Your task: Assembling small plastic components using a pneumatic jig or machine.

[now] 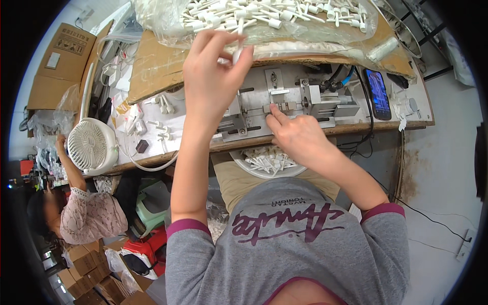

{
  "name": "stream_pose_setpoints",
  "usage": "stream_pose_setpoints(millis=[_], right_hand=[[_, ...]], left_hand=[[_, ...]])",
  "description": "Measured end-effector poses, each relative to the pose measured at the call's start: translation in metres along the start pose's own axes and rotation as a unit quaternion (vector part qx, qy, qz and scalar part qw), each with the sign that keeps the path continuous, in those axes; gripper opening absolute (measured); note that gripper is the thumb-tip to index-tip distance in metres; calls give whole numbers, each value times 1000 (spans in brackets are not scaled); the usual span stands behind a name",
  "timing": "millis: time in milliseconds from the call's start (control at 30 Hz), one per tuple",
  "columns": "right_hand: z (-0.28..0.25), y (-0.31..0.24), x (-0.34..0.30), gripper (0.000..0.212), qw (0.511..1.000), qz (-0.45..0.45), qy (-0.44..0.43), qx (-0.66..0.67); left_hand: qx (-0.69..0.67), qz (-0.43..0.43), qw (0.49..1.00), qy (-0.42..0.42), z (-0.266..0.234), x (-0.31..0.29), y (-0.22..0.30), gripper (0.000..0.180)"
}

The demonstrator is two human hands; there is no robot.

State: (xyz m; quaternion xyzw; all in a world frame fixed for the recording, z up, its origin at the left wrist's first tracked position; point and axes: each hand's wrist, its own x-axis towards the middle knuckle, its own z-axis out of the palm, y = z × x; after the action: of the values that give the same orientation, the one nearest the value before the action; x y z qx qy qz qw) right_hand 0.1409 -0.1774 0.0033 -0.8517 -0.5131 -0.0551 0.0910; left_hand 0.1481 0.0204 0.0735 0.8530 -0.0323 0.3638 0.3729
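Observation:
My left hand (213,71) is raised in front of a heap of white plastic stemmed parts (244,12). Its thumb and fingers pinch one white stemmed part (238,50), held roughly upright. Lower and to the right, my right hand (300,137) reaches to a metal fixture (274,91) bolted at the bench's front edge. Two of its fingertips touch a small metal block (287,107) in the middle of that fixture; the thumb is hidden and whatever lies under the fingertips does not show. A bowl of similar white parts (267,161) sits on my lap.
The heap lies in clear plastic on a cardboard sheet (157,66). A phone (377,94) stands right of the fixture, beside black cables (363,91). At left are a white fan (91,146) and loose white parts (163,131). Another person (91,216) sits far left.

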Motion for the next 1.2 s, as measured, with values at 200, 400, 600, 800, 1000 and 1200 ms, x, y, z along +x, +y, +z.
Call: stream_pose_setpoints(millis=[200,400,600,800,1000,1200], right_hand=[[-67,64,78,24,972,91,194,95],[-62,85,210,24,951,25,269,148],[-26,88,244,90,994,98,36,-22],[-42,109,211,52,997,52,52,-17],[-49,139,166,43,983,-32,177,-38],[-59,129,153,34,942,13,333,-40]], left_hand=[[-111,-92,988,-51,-18,-68,18,29],[63,6,984,-168,12,-124,22,28],[177,63,962,-200,37,-143,8,26],[188,77,956,-212,42,-134,0,27],[183,55,958,-213,43,-138,2,27],[175,54,959,-219,38,-138,-3,27]])
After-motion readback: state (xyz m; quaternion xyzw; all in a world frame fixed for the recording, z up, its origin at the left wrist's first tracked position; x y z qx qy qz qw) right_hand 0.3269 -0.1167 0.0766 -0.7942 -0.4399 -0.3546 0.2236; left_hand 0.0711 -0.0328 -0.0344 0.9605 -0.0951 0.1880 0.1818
